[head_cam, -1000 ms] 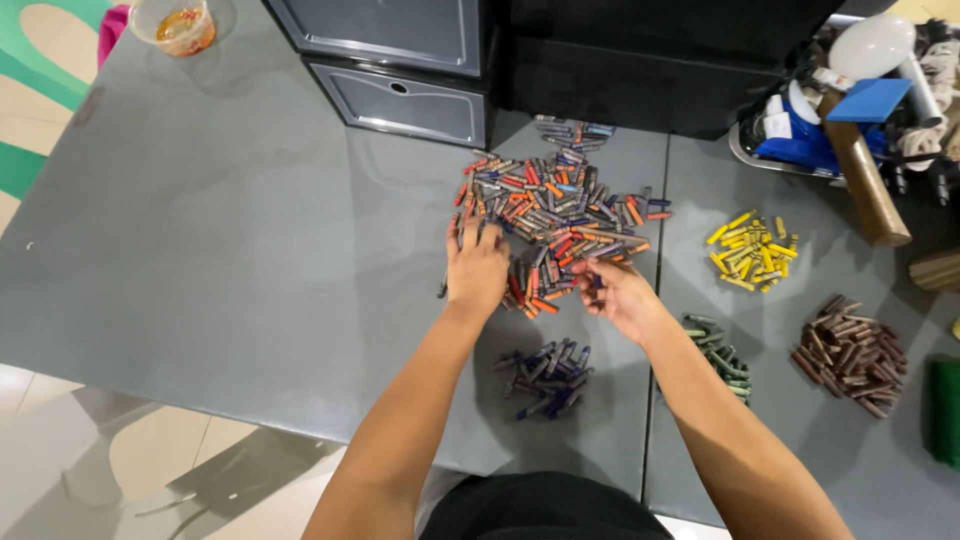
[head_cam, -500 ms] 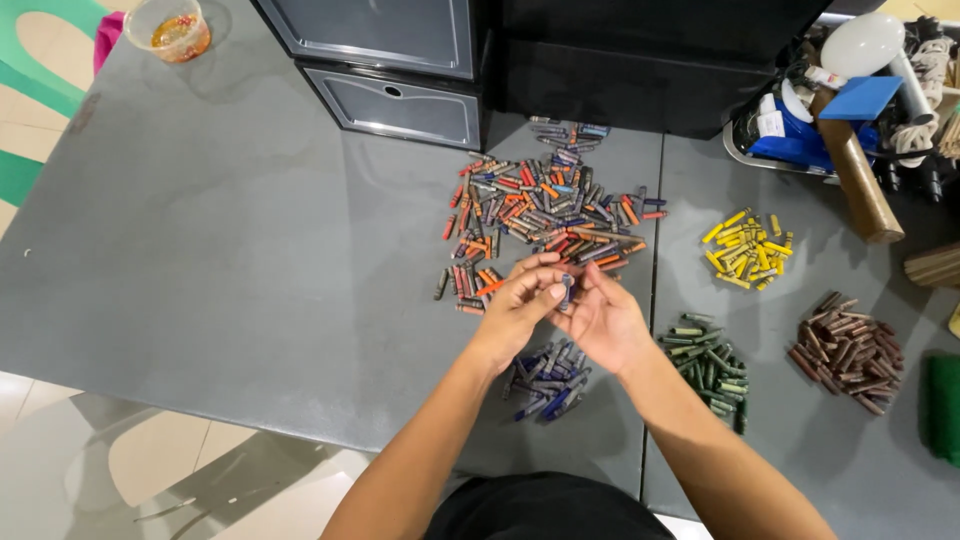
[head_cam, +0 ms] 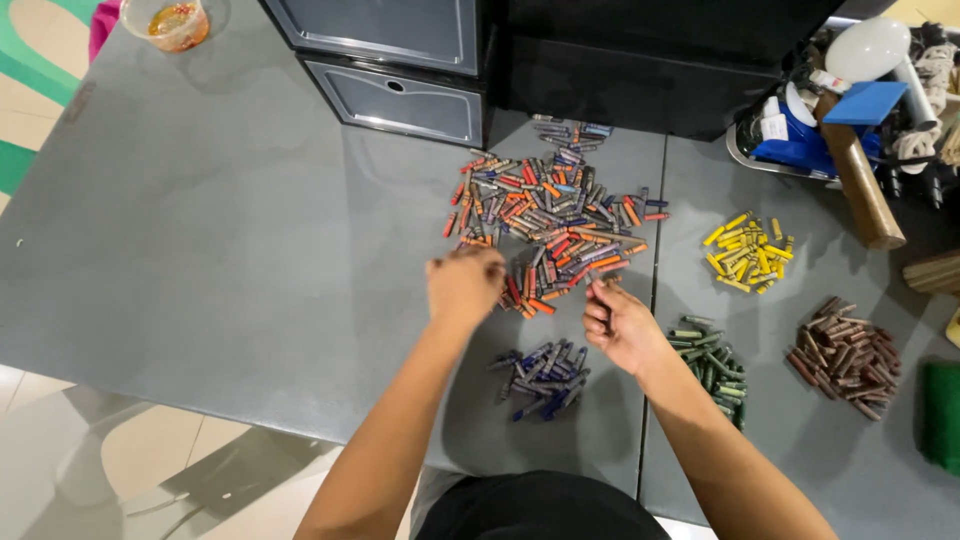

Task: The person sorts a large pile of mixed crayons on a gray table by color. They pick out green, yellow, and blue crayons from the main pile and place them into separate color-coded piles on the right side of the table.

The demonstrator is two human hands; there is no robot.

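Sorting of small crayon-like sticks by colour is judged to be partly done. Four separate heaps are laid out on the grey worktop (head_cam: 220, 260): a small yellow heap of short sticks (head_cam: 748, 252) at far right, a brown heap of short sticks (head_cam: 845, 357) at near right, a dark green heap of short sticks (head_cam: 712, 362) just right of the right wrist, and a dark blue-purple heap of short sticks (head_cam: 545, 378) between the two forearms.

Most is judged still to be left: the large mixed pile of red, orange, blue and grey sticks (head_cam: 555, 225) lies unsorted in the middle, beyond both hands and in front of the grey drawer unit (head_cam: 400, 95).

The left hand (head_cam: 465, 287) is held curled at the near left edge of the mixed pile; whether anything is held in its grip cannot be told, as the fingers are turned away and blurred. The right hand (head_cam: 620, 325) is closed loosely at the pile's near edge, a thin stick apparently pinched at the fingertips; its colour cannot be made out.

Single stick colours in the mixed pile are hard to separate. A clear cup with orange contents (head_cam: 175, 22) is cut off at far left. Clutter in the tray (head_cam: 790, 166) at far right is only partly seen. A green object (head_cam: 940, 415) is cut by the right edge.
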